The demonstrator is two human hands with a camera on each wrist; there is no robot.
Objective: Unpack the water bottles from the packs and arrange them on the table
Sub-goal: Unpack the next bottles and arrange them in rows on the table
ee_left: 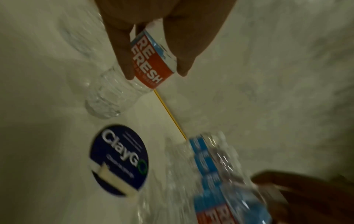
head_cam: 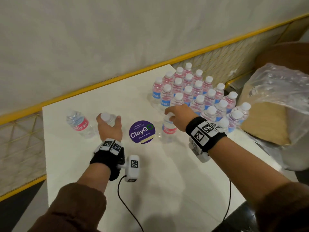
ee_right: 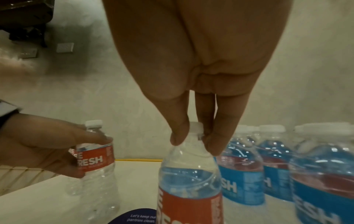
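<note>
Two clear water bottles with red labels stand on the white table [head_cam: 150, 173]. My left hand [head_cam: 108, 122] grips one bottle [head_cam: 105, 117] round its upper body; in the left wrist view the fingers [ee_left: 124, 60] and thumb wrap its label [ee_left: 151, 65]. My right hand [head_cam: 169, 115] pinches the neck, just under the white cap, of the other bottle [head_cam: 168, 129], seen close in the right wrist view [ee_right: 189, 174]. A third bottle [head_cam: 78, 124] stands free at the left. Several bottles [head_cam: 197, 92] stand grouped at the back right.
A round purple ClayGo sticker [head_cam: 142, 132] lies on the table between my hands. Crumpled clear plastic wrap [head_cam: 280, 87] lies over a brown box [head_cam: 264, 124] off the right edge. A yellow-railed mesh fence [head_cam: 100, 86] runs along the table's far and left sides.
</note>
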